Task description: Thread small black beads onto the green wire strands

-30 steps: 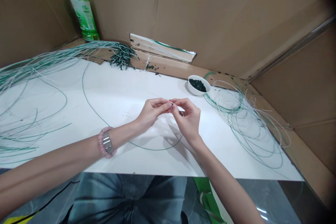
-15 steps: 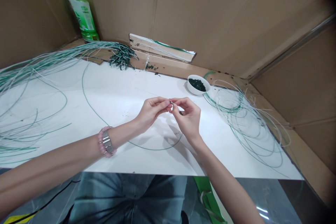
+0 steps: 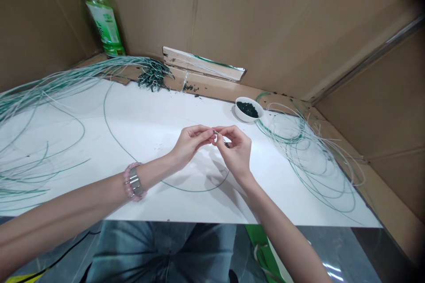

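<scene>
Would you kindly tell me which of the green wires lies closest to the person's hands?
The single thin green wire curving in a wide arc below the left hand and right hand; the coiled green-and-white loops and the loose bundle lie farther off.

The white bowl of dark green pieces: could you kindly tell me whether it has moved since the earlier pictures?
No. The white bowl sits in the same place relative to the torn cardboard flap behind it; only the whole view has shifted slightly.
</scene>
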Tool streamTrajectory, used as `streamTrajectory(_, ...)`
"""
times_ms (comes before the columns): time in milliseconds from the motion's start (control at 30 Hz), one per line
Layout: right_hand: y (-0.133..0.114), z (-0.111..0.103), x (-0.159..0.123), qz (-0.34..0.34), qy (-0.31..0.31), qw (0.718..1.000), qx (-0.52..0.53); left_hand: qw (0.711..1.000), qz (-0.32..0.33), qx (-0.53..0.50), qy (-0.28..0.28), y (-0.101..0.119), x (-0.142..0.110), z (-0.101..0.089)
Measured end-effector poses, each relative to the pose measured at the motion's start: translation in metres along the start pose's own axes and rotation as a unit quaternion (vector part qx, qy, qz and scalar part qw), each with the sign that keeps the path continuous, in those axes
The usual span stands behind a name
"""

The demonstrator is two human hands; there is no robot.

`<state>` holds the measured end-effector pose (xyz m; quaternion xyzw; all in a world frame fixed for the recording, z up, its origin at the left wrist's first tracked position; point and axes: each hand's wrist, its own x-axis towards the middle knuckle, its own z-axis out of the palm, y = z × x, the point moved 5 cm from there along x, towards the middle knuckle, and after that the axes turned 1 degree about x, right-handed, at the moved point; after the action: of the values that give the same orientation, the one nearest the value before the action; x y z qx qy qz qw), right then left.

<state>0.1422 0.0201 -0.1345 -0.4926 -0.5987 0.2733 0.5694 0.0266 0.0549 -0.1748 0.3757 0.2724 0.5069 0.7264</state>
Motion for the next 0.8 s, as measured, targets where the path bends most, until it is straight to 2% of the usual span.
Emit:
streamTrajectory(467, -0.001, 0.000, 0.000, -0.007, 0.003, 1.000, -0.015, 1.000, 0.006, 0.016, 0.002, 0.001, 0.000, 0.000)
streamTrajectory(633, 0.000, 0.001, -0.001, -0.011, -0.003, 1.000, -0.004, 0.996, 0.046, 0.071, 0.027, 0.007, -0.001, 0.000)
streamTrajectory(800, -0.003, 0.006, 0.005, 0.017, -0.003, 0.997, 0.074, 0.984, 0.118, 0.120, 0.059, 0.023, -0.001, 0.000)
